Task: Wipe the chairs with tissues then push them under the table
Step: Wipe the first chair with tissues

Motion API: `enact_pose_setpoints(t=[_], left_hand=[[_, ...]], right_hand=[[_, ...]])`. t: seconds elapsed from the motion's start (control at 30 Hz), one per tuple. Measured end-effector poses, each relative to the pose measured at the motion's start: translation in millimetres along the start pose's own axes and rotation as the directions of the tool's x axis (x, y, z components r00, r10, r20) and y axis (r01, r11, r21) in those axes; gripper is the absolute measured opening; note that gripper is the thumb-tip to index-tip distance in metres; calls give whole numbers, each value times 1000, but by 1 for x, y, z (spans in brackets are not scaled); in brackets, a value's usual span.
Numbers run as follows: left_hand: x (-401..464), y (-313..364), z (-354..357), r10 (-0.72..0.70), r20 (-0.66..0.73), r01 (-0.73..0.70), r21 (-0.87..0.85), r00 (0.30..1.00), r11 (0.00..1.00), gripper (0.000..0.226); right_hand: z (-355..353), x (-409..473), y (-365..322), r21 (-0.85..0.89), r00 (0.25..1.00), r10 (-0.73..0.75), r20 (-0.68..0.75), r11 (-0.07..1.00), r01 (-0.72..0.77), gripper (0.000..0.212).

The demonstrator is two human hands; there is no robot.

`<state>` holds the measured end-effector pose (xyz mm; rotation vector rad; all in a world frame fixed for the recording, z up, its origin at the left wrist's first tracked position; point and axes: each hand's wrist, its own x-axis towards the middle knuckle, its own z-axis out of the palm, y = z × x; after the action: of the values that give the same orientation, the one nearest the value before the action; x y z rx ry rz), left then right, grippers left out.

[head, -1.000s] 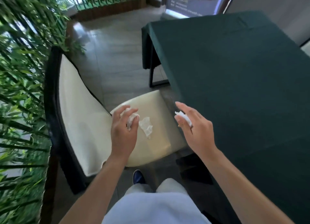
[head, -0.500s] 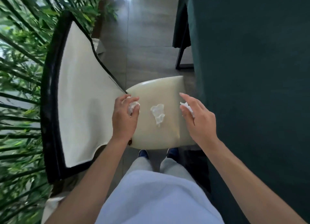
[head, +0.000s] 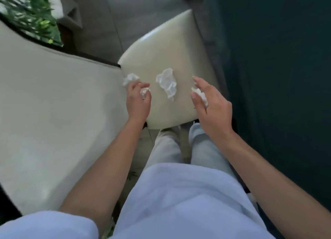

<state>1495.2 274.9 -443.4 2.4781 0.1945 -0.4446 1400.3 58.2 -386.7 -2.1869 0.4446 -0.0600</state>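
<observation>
Tissues are counted as three crumpled white wads. One loose tissue point(head: 167, 84) lies on the cream chair seat point(head: 172, 47) at the centre of the frame, between the two hands and touched by neither. A second wad point(head: 132, 78) is gripped by the curled fingers of the left hand point(head: 138, 100), with white paper showing both beyond the knuckles and under the fingertips, at the seat's left edge where it meets the backrest point(head: 53, 113). A third tissue point(head: 200, 95) is pinched between the thumb and fingers of the right hand point(head: 211, 104), held over the seat's right edge. One chair is seen, its cream backrest filling the left of the frame. One table under a dark green cloth point(head: 277, 77) occupies the right side, just beside the seat. Green foliage point(head: 30, 15) is seen at the upper left. No writing or brand can be read.
</observation>
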Motion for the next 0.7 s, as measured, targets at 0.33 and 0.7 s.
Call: enact_pose_setpoints(t=[0.33, 0.7], left_hand=[[75, -32, 17, -50, 66, 43, 107, 997, 993, 24], [135, -75, 30, -141, 65, 127, 187, 988, 974, 26]], right_hand=[[65, 28, 41, -33, 979, 202, 27, 979, -201, 46], [157, 118, 54, -261, 999, -27, 21, 965, 31, 38]])
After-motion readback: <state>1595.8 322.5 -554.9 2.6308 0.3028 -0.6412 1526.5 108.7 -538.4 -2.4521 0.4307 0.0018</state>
